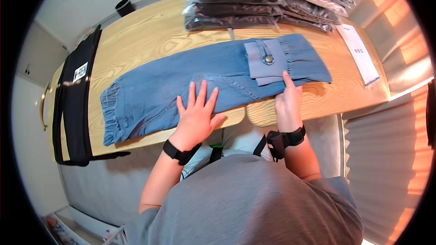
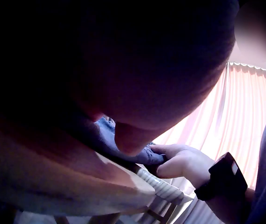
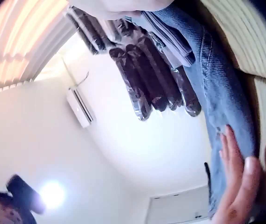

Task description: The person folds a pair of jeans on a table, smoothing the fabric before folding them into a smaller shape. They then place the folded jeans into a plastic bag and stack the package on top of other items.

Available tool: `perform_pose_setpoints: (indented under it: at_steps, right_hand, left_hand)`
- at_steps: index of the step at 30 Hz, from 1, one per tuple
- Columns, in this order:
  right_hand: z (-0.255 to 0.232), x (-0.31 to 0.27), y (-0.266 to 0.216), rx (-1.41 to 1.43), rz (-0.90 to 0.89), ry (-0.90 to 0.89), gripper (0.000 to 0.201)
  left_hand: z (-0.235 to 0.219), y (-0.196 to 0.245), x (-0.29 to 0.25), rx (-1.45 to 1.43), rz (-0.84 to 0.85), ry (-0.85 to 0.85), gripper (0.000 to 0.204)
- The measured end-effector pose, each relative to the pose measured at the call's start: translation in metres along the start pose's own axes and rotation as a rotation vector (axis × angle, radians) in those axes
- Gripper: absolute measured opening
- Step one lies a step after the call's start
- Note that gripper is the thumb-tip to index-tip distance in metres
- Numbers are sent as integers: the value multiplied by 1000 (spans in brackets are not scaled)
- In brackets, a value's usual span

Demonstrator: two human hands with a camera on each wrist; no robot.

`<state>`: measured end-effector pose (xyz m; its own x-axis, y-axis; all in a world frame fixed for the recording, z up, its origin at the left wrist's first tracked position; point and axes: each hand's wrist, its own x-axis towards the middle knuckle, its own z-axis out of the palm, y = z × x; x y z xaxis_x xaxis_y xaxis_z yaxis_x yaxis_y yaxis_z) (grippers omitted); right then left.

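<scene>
jeans (image 1: 181, 81) laid flat across wooden table (image 1: 150, 36) | left hand (image 1: 197, 113) spread flat on them | right hand (image 1: 287, 102) fingers extended at waistband | bagged garments (image 1: 263, 0) stacked behind | curtains (image 1: 404, 54) at right

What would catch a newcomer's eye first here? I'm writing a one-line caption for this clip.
The blue jeans stretched across the wooden table, with the left hand pressed flat on them and the right hand touching the waistband end. Behind them, at the table's far edge, sits a stack of bagged dark garments.
</scene>
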<state>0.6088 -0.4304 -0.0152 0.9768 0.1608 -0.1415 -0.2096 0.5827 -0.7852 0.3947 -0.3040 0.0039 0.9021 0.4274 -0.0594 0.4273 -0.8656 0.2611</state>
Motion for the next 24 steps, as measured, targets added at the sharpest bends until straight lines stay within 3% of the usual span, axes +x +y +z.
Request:
perform_pose_setpoints:
  at_steps: [1, 2, 5, 6, 8, 10, 11, 12, 14, 15, 18, 24]
  right_hand:
    - [4, -6, 0, -67, -110, -40, 34]
    - [12, -13, -3, -63, -94, -53, 34]
    - [27, -27, -6, -506, -212, -65, 30]
    - [30, -33, -4, -502, -199, -79, 30]
    - [35, -45, 1, -928, -475, -364, 40]
    - [62, -56, -13, -1209, -1043, -902, 66]
    - [66, -65, -7, -1321, -998, -1029, 62]
    - [69, -74, 0, -1432, -950, -1157, 59]
    - [69, -83, 20, -1464, -987, -1186, 55]
    - [70, -86, 27, -1506, -1023, -1205, 52]
    - [70, -85, 29, -1552, -994, -1221, 62]
    - [80, -84, 33, -1534, -1097, -1186, 51]
  left_hand:
    - [2, -1, 0, -3, 16, 11, 68]
    - [2, -2, 0, -5, 33, 23, 68]
    - [1, -1, 0, -2, 27, 39, 68]
    - [2, -2, 0, -16, 37, 44, 68]
    - [7, -3, -1, -5, 35, 81, 69]
    - [10, -5, -2, 9, 60, 137, 68]
    - [-4, -3, -1, -84, 16, -59, 64]
    - [6, -3, -5, -100, 21, 127, 52]
    - [5, -8, 0, -287, 44, -1, 41]
    - [12, -11, 0, -273, 121, 166, 35]
    - [9, -10, 0, -294, 81, 67, 33]
    - [18, -13, 1, -287, 124, 184, 33]
